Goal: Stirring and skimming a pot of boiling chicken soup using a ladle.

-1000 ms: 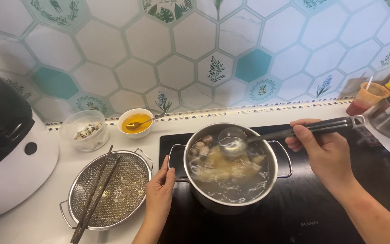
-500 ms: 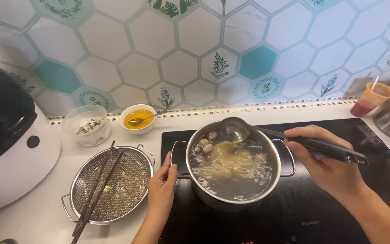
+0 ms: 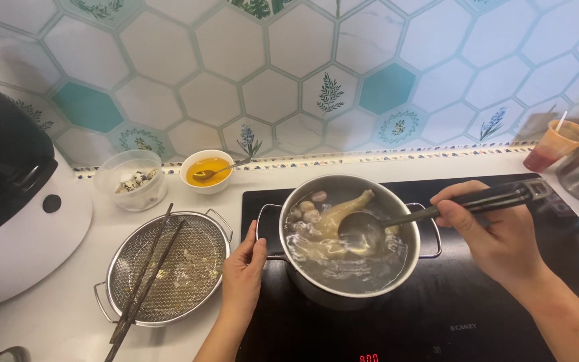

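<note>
Gripping the near handle of a steel pot [image 3: 350,295] at frame centre, the left hand [image 3: 242,271] steadies it while the right hand [image 3: 497,234] is closed around a ladle [image 3: 370,231] dipped in broth. Chicken [image 3: 340,211] and small round pieces sit submerged, apparently mid-cooking; a strainer [image 3: 169,268] with chopsticks [image 3: 145,281] waits on the table at left.

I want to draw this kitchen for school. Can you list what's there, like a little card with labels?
Left hand: left hand, grip on the side handle of the round steel pot
Right hand: right hand holding the long dark ladle, bowl dipped in the broth
In the pot: pale chicken piece, small round balls
Beside the pot: round wire-mesh strainer with dark chopsticks across it
Behind: small white bowl of yellow liquid, clear plastic tub
Surface: black glass cooktop
</note>
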